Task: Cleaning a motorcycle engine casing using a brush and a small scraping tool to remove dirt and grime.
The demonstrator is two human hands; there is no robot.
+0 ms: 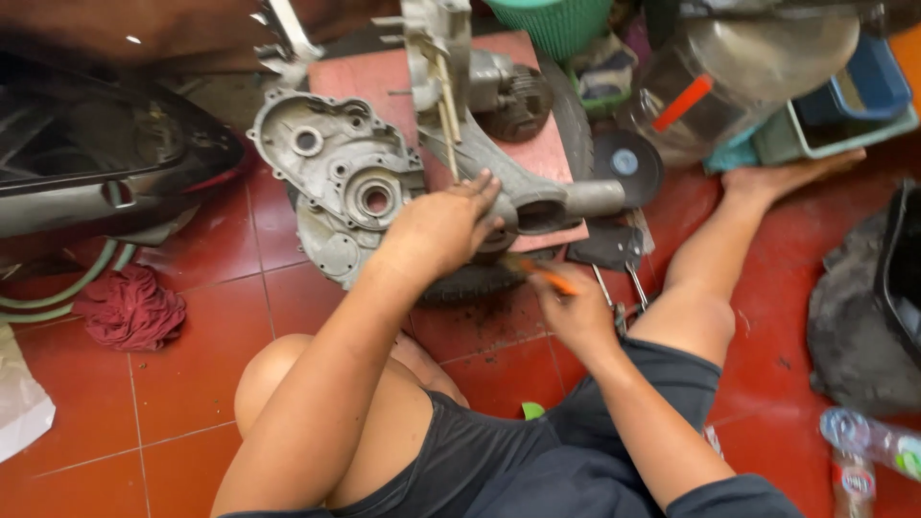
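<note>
A grey metal engine casing (331,168) lies on a black tyre (480,283) and a red board (379,77) on the floor in front of me. My left hand (443,228) grips the casing's grey arm (566,200), fingers curled over its edge. My right hand (576,309) is closed around an orange-handled tool (554,279), whose tip points toward the underside of the casing near the left hand. What kind of tool tip it has is hidden. My knees and dark shorts fill the lower part of the view.
A black scooter body panel (96,153), a green hose (67,288) and a red rag (129,307) lie at the left. Wrenches (624,288) and a round grey disc (628,163) sit right of the casing. A green basket (556,24), tubs (844,115) and a bottle (868,441) stand at the right.
</note>
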